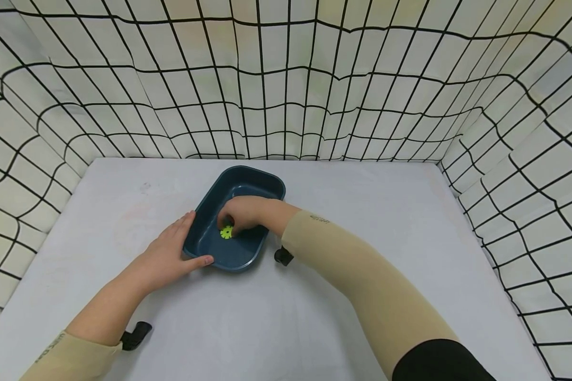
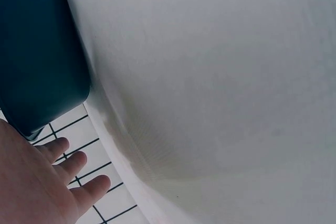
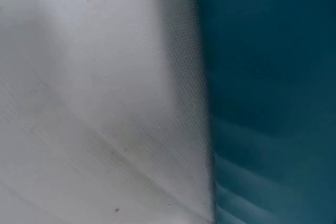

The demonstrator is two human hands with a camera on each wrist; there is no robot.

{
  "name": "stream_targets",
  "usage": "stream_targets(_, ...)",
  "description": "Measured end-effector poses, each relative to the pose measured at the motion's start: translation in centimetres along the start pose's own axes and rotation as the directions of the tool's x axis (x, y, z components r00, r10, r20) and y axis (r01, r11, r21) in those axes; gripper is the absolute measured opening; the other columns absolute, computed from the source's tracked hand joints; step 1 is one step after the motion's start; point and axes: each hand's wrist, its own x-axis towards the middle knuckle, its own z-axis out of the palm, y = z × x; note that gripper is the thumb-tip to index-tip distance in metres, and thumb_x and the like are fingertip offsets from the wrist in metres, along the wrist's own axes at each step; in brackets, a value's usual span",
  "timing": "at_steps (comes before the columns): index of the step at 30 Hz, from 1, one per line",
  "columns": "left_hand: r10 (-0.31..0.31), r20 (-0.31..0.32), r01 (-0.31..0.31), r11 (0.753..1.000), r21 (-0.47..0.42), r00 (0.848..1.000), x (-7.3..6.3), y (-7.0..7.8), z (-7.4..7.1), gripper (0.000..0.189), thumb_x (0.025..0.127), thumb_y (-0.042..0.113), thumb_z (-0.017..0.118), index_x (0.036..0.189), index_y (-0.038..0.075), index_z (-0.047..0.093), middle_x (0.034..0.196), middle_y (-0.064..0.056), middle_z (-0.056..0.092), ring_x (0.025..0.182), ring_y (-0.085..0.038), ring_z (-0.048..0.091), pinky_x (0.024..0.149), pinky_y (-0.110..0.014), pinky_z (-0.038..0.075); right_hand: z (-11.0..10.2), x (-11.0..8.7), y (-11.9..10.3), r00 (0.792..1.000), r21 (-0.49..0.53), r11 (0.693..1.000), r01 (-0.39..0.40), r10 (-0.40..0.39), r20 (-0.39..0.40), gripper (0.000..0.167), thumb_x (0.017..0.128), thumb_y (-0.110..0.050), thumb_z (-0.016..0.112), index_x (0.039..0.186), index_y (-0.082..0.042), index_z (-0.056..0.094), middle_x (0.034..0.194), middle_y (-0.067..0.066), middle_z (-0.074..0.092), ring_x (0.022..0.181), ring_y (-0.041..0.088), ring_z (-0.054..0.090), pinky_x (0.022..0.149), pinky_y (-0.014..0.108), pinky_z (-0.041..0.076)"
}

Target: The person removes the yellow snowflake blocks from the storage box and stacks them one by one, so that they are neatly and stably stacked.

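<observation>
A dark blue rectangular basin [image 1: 238,262] stands on the white table, lying aslant. My left hand [image 1: 169,254] rests against its left side with fingers fairly straight, the thumb touching the near rim. In the left wrist view, loosely extended fingers [image 2: 90,192] show below the basin wall [image 2: 42,51]. Inside the basin, my right hand [image 1: 243,211] reaches down with bent fingers and pinches a small yellow-green toothed disc [image 1: 226,232] close to the floor; the hand partly covers it. The right wrist view shows just the basin's outer wall [image 3: 268,77] and white cloth, no fingers.
Black netting [image 1: 286,84] over white sheeting rises behind the table [image 1: 286,328] and along both sides. Black wrist cameras [image 1: 137,335] stick out below the beige sleeves [image 1: 348,254]. The right forearm crosses over the basin's right rim.
</observation>
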Motion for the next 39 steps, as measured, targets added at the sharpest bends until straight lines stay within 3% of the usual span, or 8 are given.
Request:
stream_targets(5,0.003,-0.002,-0.003,1.000,0.000,1.000,-0.03,0.04,-0.05,0.120,0.083,0.070,0.065,0.159,0.002,0.001,0.161,-0.027,0.014,0.144,-0.049,0.019,0.109,-0.069,0.024,-0.18,-0.05,0.03,0.999,0.033,0.999,-0.026,0.025,0.032,0.023,0.088,-0.023,0.078,0.108,-0.022,0.066,0.103,-0.007,0.062,0.093,0.010,0.056,0.080,0.023,0.048)
stream_targets(11,0.000,0.004,0.000,1.000,-0.004,1.000,-0.05,0.14,-0.12,0.120,0.083,0.069,0.065,0.159,0.002,0.000,0.161,-0.027,0.013,0.145,-0.049,0.018,0.110,-0.068,0.024,-0.31,-0.14,-0.09,0.993,0.051,0.995,-0.087,0.082,0.087,0.023,0.087,-0.023,0.079,0.101,-0.020,0.061,0.103,-0.004,0.058,0.091,0.011,0.053,0.077,0.024,0.046)
stream_targets(18,-0.003,0.005,0.003,1.000,-0.004,1.000,-0.11,0.20,-0.15,0.120,0.083,0.069,0.065,0.158,0.002,0.001,0.161,-0.028,0.014,0.145,-0.049,0.018,0.110,-0.068,0.024,-0.28,-0.28,-0.19,0.991,0.066,0.993,-0.097,0.090,0.097,0.027,0.086,-0.023,0.080,0.098,-0.018,0.056,0.098,-0.004,0.056,0.088,0.011,0.051,0.072,0.023,0.043)
stream_targets(29,-0.001,0.003,0.001,1.000,0.001,1.000,-0.12,0.02,-0.09,0.120,0.082,0.069,0.065,0.158,0.002,0.001,0.161,-0.027,0.014,0.145,-0.049,0.018,0.110,-0.068,0.024,-0.08,-0.68,-0.04,0.997,0.063,0.997,-0.050,0.046,0.067,0.028,0.088,-0.022,0.078,0.109,-0.024,0.062,0.105,-0.008,0.060,0.094,0.010,0.054,0.081,0.023,0.047)
stream_targets(39,-0.006,0.008,0.007,1.000,-0.005,1.000,-0.11,0.03,-0.06,0.120,0.082,0.070,0.065,0.158,0.002,0.001,0.161,-0.027,0.013,0.145,-0.049,0.018,0.110,-0.068,0.024,-0.27,-0.82,-0.18,0.992,0.036,0.997,-0.065,0.060,0.111,0.026,0.086,-0.022,0.079,0.099,-0.021,0.056,0.104,-0.005,0.057,0.094,0.012,0.051,0.077,0.024,0.043)
